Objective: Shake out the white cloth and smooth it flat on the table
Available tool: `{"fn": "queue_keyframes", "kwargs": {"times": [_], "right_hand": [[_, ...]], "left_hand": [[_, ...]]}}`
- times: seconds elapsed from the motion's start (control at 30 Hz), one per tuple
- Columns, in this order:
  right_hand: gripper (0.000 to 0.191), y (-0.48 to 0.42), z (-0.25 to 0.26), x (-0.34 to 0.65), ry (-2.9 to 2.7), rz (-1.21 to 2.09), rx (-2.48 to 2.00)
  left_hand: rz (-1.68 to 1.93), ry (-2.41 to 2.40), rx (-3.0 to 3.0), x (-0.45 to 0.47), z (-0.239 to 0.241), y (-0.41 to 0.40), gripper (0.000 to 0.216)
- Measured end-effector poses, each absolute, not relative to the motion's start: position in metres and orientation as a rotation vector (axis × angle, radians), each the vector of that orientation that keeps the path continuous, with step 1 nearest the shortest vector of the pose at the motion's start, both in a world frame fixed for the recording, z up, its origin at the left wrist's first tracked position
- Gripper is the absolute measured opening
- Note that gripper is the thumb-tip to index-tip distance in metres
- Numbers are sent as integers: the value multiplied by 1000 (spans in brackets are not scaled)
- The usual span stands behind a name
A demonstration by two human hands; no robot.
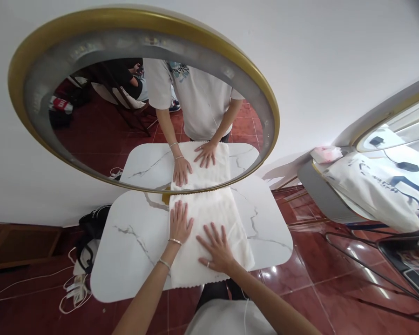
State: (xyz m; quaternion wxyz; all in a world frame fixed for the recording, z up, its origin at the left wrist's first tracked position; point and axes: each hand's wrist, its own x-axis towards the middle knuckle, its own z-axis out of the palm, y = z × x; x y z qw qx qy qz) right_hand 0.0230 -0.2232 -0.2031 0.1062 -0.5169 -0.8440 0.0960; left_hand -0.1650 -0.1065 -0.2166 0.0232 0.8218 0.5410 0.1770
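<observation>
Hands both flat, palms down, fingers extended, nothing gripped. Left hand [180, 223] lies along the left edge of the white cloth [206, 209], fingertips near its far end; right hand [217, 249] lies closer to the person, fingers splayed, right of the cloth's midline. Cloth is directly beneath both; long axis appears to run away from the body. Left hand nearer the far end, right hand nearer the near edge. Marble-patterned table [125, 265] shows on either side. Beyond: oval mirror [118, 130], reflecting both hands.
</observation>
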Motion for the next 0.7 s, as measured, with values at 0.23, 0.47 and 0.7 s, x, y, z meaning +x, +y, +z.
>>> {"fn": "queue_keyframes", "kwargs": {"times": [0.23, 0.47, 0.7], "right_hand": [[76, -240, -202, 106, -2493, 192, -1570], [70, -261, -211, 236, -2289, 3, -1898], [69, -265, -212, 219, -2182, -48, -2005]], "left_hand": [[472, 1335, 2656, -50, -218, -106, 57], [415, 1294, 2641, 83, -216, -115, 67], [433, 1411, 2559, 61, -212, -123, 63]]}}
